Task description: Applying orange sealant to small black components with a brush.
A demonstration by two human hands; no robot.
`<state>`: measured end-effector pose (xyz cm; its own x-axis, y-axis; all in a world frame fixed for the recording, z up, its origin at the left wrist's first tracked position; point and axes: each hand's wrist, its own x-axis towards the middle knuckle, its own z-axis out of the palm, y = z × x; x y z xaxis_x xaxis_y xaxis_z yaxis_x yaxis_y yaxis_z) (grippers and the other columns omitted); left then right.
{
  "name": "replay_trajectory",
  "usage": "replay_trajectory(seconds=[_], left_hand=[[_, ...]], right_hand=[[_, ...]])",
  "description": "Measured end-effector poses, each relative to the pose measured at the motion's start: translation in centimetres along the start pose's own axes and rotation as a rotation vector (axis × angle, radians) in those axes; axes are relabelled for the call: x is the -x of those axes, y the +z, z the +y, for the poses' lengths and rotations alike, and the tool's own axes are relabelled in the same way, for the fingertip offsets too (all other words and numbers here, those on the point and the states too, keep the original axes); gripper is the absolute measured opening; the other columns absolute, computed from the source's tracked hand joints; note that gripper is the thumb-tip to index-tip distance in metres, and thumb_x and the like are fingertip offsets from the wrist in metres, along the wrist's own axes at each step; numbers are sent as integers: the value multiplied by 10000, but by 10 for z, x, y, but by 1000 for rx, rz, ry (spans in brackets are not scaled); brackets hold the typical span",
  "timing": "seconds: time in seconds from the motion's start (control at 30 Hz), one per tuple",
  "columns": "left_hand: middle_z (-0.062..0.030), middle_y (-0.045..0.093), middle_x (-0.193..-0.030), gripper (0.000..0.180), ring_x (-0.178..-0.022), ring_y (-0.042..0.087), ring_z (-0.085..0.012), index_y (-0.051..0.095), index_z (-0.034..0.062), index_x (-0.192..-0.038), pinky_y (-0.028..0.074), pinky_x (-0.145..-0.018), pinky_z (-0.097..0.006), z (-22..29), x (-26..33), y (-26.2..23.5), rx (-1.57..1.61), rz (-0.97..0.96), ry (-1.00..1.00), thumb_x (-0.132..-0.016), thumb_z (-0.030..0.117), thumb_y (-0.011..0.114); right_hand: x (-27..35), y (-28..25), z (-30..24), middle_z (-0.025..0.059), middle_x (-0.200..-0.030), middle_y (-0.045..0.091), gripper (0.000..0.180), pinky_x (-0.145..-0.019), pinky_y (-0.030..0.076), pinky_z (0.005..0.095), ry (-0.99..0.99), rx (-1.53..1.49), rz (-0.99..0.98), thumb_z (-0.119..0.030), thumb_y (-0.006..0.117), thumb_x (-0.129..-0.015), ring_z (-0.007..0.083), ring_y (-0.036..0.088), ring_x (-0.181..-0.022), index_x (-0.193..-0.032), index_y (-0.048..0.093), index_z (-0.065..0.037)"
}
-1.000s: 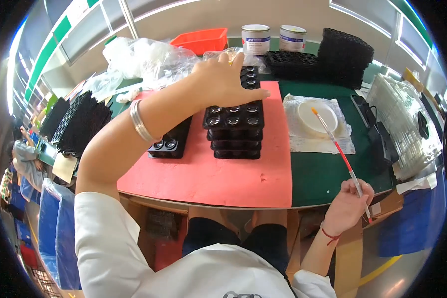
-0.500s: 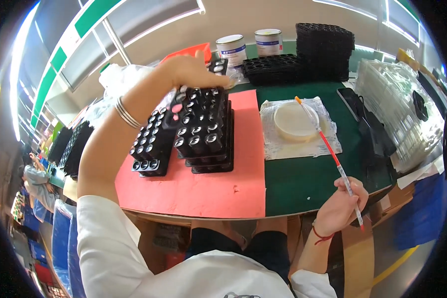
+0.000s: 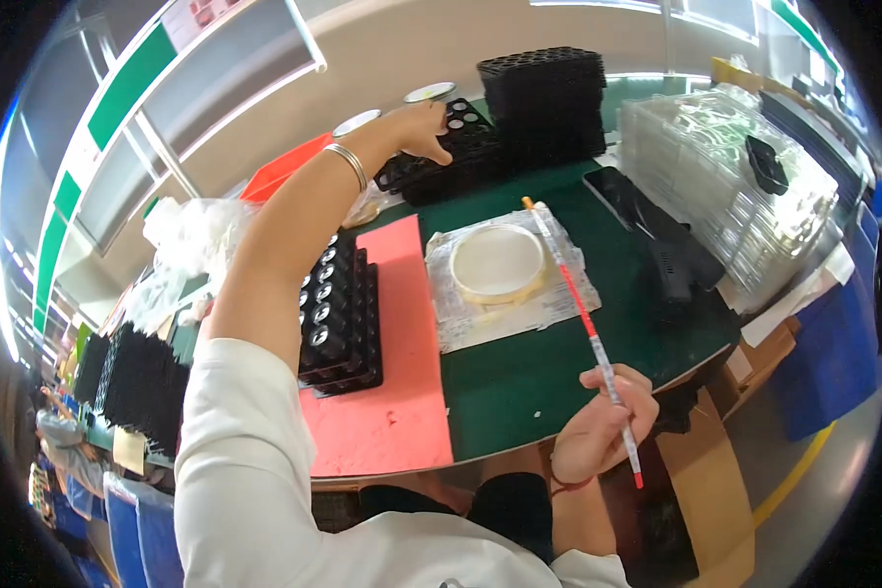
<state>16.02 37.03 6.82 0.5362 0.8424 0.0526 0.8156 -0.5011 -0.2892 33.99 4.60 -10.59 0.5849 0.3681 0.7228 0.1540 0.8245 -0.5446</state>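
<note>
My left hand [image 3: 419, 130] reaches to the back of the table and grips a black tray [image 3: 465, 120] with pale round pieces in its cells. The tray sits low over other black trays there; part of it is hidden under the hand. In my right hand [image 3: 612, 416], near the front edge, is a slim brush-like stick [image 3: 583, 309] with red and whitish bands, pinched between thumb and fingers. Its orange tip points away, above the far right of a round white dish [image 3: 498, 261]. That dish rests on a crumpled, whitish square sheet [image 3: 461, 328].
Stacked black trays [image 3: 338, 338] with shiny pieces stand on a pink sheet [image 3: 407, 392], partly behind my left arm. Farther back are a tall black tray stack [image 3: 544, 103], two cans and a red bin [image 3: 289, 169]. A phone [image 3: 612, 191] and clear plastic trays [image 3: 735, 186] lie right.
My left hand has moved from above the pink sheet to the black trays at the back, carrying a tray. The view has turned right. My right hand still holds the stick.
</note>
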Motion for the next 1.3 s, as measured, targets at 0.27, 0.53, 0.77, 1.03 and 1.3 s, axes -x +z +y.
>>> replay_trajectory(seconds=[0.27,0.53,0.77,1.03,1.3], left_hand=[[-199,494,-1200,595,-1115,476,-316,447,25,-1221,385,-934,-377,-4,-23,36,-108,-186,107,-775,401,564],[-158,581,-1017,415,-953,551,-332,522,72,-1095,446,-806,-423,25,88,-44,-101,270,65,-811,375,513],[-99,593,-772,320,-675,585,-258,598,55,-853,462,-633,-354,91,283,-64,-48,496,-134,-728,346,645],[-39,502,-605,364,-527,510,-172,595,62,-790,407,-490,-297,83,373,-4,46,522,-482,-605,334,749],[-11,541,-625,253,-527,533,-153,589,58,-762,421,-491,-280,78,372,17,286,636,-442,-614,190,746]], right_hand=[[0,-4,-1,133,-837,515,242,-688,411,286,-1,60,-63,-258,393,-911,186,503,-732,-969,463,-33],[-2,2,-1,150,-897,507,238,-696,405,287,5,48,-75,-231,380,-916,188,490,-770,-977,469,-20],[2,3,0,150,-876,513,267,-679,412,298,15,97,-40,-251,377,-928,200,486,-784,-974,475,-7],[4,7,-2,133,-943,532,252,-736,404,285,-5,102,-97,-179,355,-934,171,503,-794,-999,492,22],[4,10,-2,93,-900,540,222,-698,396,266,97,112,-78,-194,395,-926,144,493,-771,-985,505,-11]])
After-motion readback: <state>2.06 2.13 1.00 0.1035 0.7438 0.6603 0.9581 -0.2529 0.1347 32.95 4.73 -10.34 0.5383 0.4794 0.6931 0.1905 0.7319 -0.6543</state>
